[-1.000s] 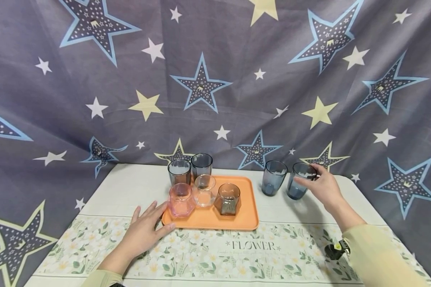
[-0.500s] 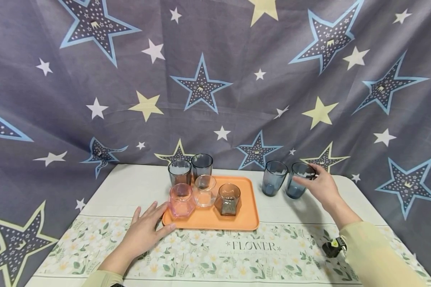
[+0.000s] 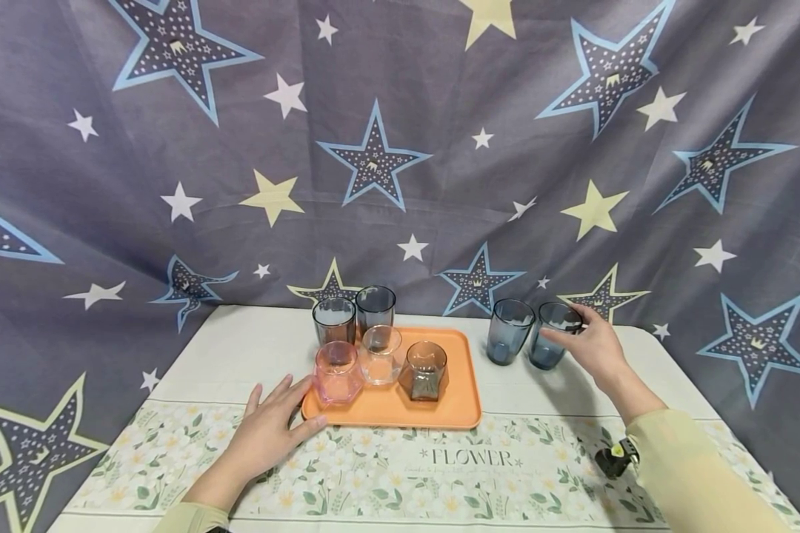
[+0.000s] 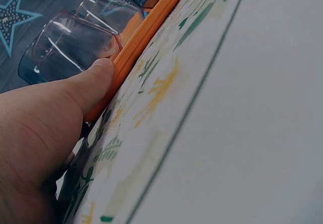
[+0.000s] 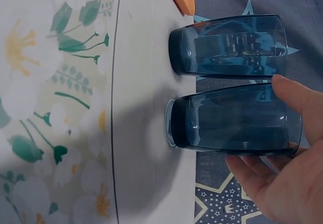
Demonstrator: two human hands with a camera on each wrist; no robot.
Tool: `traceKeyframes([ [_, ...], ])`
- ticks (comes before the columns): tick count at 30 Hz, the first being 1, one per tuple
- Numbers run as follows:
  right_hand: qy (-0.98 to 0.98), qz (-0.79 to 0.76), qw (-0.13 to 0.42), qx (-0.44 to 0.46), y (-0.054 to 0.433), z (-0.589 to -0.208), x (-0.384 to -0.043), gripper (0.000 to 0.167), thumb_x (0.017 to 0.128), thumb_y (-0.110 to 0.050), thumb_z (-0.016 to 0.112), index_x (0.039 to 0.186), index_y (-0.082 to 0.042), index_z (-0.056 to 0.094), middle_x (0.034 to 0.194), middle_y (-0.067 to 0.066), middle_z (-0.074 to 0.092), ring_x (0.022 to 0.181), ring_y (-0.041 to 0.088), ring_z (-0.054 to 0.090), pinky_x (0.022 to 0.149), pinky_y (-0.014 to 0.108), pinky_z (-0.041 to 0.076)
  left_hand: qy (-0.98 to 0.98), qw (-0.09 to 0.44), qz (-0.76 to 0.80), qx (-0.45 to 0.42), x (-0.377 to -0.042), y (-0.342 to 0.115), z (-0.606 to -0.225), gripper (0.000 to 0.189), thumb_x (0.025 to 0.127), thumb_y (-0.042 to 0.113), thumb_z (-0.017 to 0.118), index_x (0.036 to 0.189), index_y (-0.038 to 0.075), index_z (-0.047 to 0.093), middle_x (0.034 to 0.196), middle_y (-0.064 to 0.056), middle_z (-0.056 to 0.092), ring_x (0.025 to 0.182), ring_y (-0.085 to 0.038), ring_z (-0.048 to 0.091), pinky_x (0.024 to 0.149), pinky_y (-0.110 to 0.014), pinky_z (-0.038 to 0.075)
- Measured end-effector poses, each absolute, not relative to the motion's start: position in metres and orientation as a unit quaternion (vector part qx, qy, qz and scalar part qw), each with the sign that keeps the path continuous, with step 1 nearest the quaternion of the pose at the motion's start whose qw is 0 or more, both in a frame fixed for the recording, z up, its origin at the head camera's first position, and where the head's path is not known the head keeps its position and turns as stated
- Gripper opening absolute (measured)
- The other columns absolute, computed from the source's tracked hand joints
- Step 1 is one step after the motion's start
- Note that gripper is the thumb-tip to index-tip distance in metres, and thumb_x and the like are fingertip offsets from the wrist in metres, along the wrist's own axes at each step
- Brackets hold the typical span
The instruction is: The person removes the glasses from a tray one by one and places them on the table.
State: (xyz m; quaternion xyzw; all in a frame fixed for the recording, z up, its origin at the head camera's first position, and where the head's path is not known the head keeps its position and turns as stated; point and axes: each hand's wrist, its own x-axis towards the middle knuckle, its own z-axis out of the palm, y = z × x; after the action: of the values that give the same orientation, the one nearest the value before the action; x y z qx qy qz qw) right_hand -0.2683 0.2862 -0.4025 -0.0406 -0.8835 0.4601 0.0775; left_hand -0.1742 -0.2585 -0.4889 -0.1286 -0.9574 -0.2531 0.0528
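Note:
My right hand grips a tall blue tumbler near its rim, thumb on one side and fingers on the other. Close at its left stands a matching blue tumbler, upright on the cloth. My left hand rests at the front left corner of an orange tray. Its thumb lies against the tray's front rim, and its other fingers are spread loosely. On the tray stand a pink glass, a clear glass and a smoky brown glass.
Two grey tumblers, one in front and one behind, stand at the tray's back left corner. A white tablecloth with a floral band covers the table. A star-patterned curtain hangs right behind the table's far edge.
My right hand has shifted slightly left with the blue tumbler, which is nearer the other blue one. My left hand and the tray have stayed in place.

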Motion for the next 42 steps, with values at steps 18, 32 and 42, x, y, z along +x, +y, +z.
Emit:
traceKeyframes([
  [18,-0.881,0.467,0.063,-0.035,0.2861,-0.4049,-0.2697,0.104,0.099,-0.034,0.087,0.173,0.003,0.025,0.159,0.03,0.05,0.136,0.041,0.055,0.113,0.054,0.048,-0.957,0.05,-0.256,-0.126,-0.1734,-0.2577,-0.4884,0.087,0.104,0.061,0.071,0.165,0.004,0.05,0.163,-0.023,0.054,0.159,-0.05,0.035,0.127,-0.078,0.0],
  [32,-0.877,0.476,0.05,-0.032,0.2879,-0.4042,-0.2704,0.106,0.1,-0.034,0.086,0.175,0.001,0.02,0.162,0.029,0.046,0.139,0.043,0.052,0.115,0.057,0.046,-0.957,0.05,-0.258,-0.127,-0.1743,-0.2569,-0.4877,0.087,0.104,0.061,0.071,0.166,0.004,0.05,0.163,-0.023,0.054,0.16,-0.049,0.035,0.127,-0.078,0.0],
  [42,-0.887,0.461,0.029,-0.009,0.2919,-0.404,-0.2725,0.116,0.1,-0.038,0.087,0.177,-0.002,0.008,0.173,0.035,0.03,0.156,0.054,0.035,0.124,0.066,0.037,-0.957,0.051,-0.255,-0.127,-0.1747,-0.2578,-0.4887,0.088,0.104,0.063,0.07,0.165,0.004,0.05,0.163,-0.022,0.055,0.159,-0.049,0.035,0.126,-0.079,0.001],
])
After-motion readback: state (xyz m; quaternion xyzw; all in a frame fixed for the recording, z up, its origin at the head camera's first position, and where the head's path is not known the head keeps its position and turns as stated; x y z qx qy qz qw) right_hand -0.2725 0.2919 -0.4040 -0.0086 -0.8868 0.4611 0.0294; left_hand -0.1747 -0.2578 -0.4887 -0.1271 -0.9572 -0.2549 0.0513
